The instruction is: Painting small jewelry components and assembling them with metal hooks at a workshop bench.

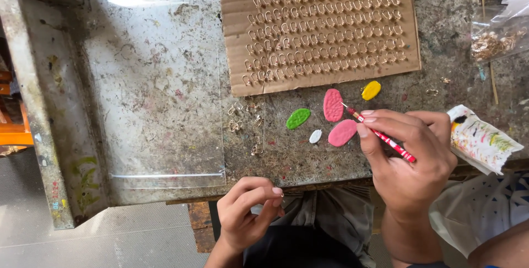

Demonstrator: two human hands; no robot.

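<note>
**Painting small leaf-shaped pieces at a worn workbench**

The right hand point(410, 163) pinches a red paintbrush point(380, 134) between thumb and fingers, its tip meeting the upper pink piece point(333, 105) near the workbench's point(165, 80) front edge. A second pink piece point(342, 133), a green one point(298, 118), a white one point(315, 136) and a yellow one point(371, 90) lie just beside. The left hand point(248, 213), below the front edge, pinches a small metal hook point(282, 194). A cardboard sheet point(234, 3) of hooks lies towards the back edge.
</note>
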